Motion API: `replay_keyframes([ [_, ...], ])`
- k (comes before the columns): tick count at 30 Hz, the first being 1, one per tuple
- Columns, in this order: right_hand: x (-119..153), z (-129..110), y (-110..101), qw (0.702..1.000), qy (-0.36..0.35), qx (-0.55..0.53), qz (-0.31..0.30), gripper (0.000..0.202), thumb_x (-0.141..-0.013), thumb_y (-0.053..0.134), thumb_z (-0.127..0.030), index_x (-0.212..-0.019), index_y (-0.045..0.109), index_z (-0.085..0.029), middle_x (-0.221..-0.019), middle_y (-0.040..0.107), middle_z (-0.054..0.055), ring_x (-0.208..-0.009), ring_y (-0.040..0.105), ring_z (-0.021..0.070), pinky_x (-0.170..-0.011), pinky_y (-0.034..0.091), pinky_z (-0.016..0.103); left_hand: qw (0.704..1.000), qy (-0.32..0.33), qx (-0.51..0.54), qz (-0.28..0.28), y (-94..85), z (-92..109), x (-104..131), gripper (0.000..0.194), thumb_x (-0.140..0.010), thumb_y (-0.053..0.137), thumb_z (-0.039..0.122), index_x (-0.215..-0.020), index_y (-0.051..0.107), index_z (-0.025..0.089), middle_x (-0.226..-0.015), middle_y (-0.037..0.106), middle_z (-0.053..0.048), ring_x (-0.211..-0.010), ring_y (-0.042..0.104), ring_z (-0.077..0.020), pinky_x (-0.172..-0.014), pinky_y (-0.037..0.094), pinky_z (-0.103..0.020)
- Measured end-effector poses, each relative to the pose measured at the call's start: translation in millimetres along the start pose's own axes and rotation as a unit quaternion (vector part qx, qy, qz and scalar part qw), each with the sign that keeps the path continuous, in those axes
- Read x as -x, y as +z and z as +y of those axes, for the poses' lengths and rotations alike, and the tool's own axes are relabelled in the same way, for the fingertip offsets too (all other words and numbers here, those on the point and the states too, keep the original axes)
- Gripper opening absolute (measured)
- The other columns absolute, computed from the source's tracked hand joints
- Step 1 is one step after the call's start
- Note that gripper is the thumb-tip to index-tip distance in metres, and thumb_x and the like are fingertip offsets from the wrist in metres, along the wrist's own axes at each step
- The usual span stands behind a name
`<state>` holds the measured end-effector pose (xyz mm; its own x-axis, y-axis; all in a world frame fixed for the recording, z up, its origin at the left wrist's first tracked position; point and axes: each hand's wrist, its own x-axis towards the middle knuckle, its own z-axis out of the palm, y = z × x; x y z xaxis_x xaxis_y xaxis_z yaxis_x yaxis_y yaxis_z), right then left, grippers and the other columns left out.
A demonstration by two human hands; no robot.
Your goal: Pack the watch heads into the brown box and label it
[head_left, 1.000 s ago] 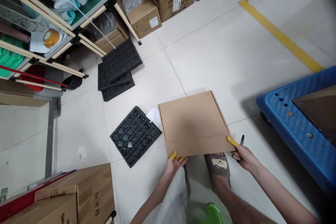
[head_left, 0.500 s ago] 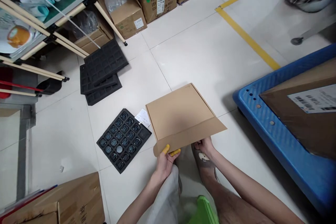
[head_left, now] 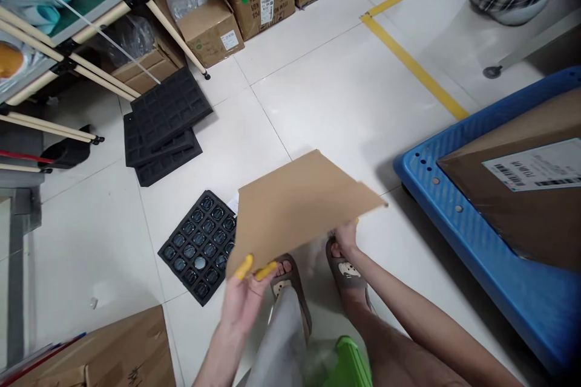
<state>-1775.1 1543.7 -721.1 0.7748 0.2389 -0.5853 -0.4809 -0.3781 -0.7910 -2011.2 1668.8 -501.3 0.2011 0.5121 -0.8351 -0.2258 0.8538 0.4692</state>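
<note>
A flat brown cardboard box (head_left: 290, 199) is tilted in front of me above the floor, its front flap toward me. My left hand (head_left: 242, 296), with yellow covers on its fingertips, pinches the flap's near left corner. Under the right part of the flap is my right hand (head_left: 345, 237), closed at the box; most of its fingers are hidden, and one yellow tip shows. Left of the box, partly covered by it, a black tray (head_left: 184, 278) with round dark pieces in its pockets lies on the floor. One piece (head_left: 200, 263) looks paler. A bit of white paper (head_left: 233, 202) peeks out beside the tray.
Several black trays (head_left: 170, 110) are piled by a pipe-frame shelf (head_left: 172, 33). Cartons (head_left: 258, 3) line the back. On the right, a blue platform (head_left: 420, 178) carries a labelled carton (head_left: 490, 205). Another carton (head_left: 131, 351) sits at lower left. A person's shoe (head_left: 512, 3) shows at upper right.
The box has tilted and its flap now covers more of its top. My left hand has moved left with the flap corner, over part of the black tray. The view has shifted slightly.
</note>
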Motion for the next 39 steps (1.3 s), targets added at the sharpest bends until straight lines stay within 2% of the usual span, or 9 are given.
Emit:
replay_keyframes([
  [5,6,11,-36,0.996,-0.013,0.089,0.03,0.048,-0.063,0.072,-0.026,-0.105,0.05,-0.022,-0.079,0.056,-0.004,-0.07,0.051,0.0147,-0.063,0.044,0.025,0.983,0.174,-0.017,-0.048,42.5,98,6,0.009,-0.089,0.069,0.031,-0.081,0.071,0.027,-0.094,0.08,-0.003,-0.099,0.077,-0.0264,-0.107,0.056,-0.054],
  [9,14,10,-65,0.953,-0.129,0.273,0.024,0.043,-0.081,0.062,-0.033,-0.121,0.056,-0.02,-0.089,0.059,0.002,-0.072,0.056,0.0186,-0.071,0.049,0.032,0.975,0.173,-0.048,-0.133,86.5,146,-71,0.021,-0.091,0.064,0.04,-0.092,0.07,0.02,-0.106,0.077,-0.012,-0.117,0.07,-0.0314,-0.112,0.048,-0.061],
  [12,-2,-17,-59,0.871,-0.302,0.386,-0.035,0.035,-0.094,0.05,-0.033,-0.126,0.061,-0.022,-0.115,0.062,0.01,-0.099,0.061,0.0241,-0.089,0.051,0.037,0.955,0.255,-0.092,-0.12,106.3,156,-145,0.05,-0.088,0.064,0.062,-0.119,0.065,0.022,-0.134,0.067,-0.015,-0.134,0.058,-0.0329,-0.114,0.042,-0.062],
  [16,-38,-59,-22,0.716,-0.384,0.567,-0.133,0.045,-0.1,0.05,-0.042,-0.14,0.054,-0.022,-0.133,0.057,0.014,-0.115,0.057,0.0309,-0.081,0.056,0.039,0.786,0.418,-0.449,-0.07,98.3,137,-220,0.089,-0.076,0.079,0.061,-0.151,0.042,0.031,-0.171,0.027,-0.01,-0.159,0.018,-0.0346,-0.127,0.019,-0.059],
  [19,-50,-70,-4,0.637,-0.385,0.651,-0.15,0.055,-0.099,0.054,-0.043,-0.145,0.047,-0.014,-0.137,0.051,0.021,-0.114,0.055,0.0344,-0.066,0.057,0.038,0.608,0.388,-0.693,-0.005,78.7,118,-257,0.093,-0.079,0.077,0.057,-0.158,0.036,0.031,-0.176,0.003,-0.007,-0.16,-0.007,-0.0424,-0.128,0.004,-0.063],
  [22,-43,-65,-10,0.599,-0.386,0.683,-0.158,0.056,-0.097,0.057,-0.034,-0.147,0.043,-0.012,-0.143,0.047,0.024,-0.117,0.055,0.0351,-0.064,0.059,0.037,0.534,0.294,-0.793,0.027,67.3,106,-284,0.079,-0.09,0.059,0.059,-0.16,0.035,0.03,-0.175,0.01,-0.009,-0.159,0.003,-0.0454,-0.127,0.006,-0.065],
  [26,-25,-51,-43,0.584,-0.386,0.695,-0.165,0.053,-0.094,0.058,-0.023,-0.144,0.044,-0.014,-0.141,0.05,0.024,-0.112,0.059,0.0334,-0.06,0.06,0.034,0.488,0.251,-0.836,-0.015,63.5,98,-297,0.071,-0.094,0.048,0.064,-0.158,0.04,0.033,-0.171,0.027,-0.01,-0.157,0.02,-0.0427,-0.126,0.013,-0.063],
  [32,-25,-31,-72,0.567,-0.453,0.667,-0.17,0.057,-0.092,0.052,-0.015,-0.147,0.039,-0.01,-0.145,0.05,0.027,-0.119,0.062,0.0329,-0.065,0.062,0.033,0.461,0.283,-0.835,-0.1,37.3,77,-286,0.077,-0.095,0.05,0.062,-0.162,0.031,0.032,-0.174,0.018,-0.009,-0.16,0.009,-0.0417,-0.128,0.009,-0.059],
  [39,-65,-30,-84,0.362,-0.66,0.583,-0.306,0.035,-0.091,0.048,-0.007,-0.124,0.058,-0.01,-0.128,0.067,0.024,-0.094,0.071,0.0259,-0.076,0.06,0.038,0.521,0.283,-0.793,-0.141,19.8,79,-284,0.064,-0.102,0.041,0.056,-0.158,0.04,0.026,-0.173,0.019,-0.009,-0.161,0.01,-0.0325,-0.13,0.013,-0.053],
])
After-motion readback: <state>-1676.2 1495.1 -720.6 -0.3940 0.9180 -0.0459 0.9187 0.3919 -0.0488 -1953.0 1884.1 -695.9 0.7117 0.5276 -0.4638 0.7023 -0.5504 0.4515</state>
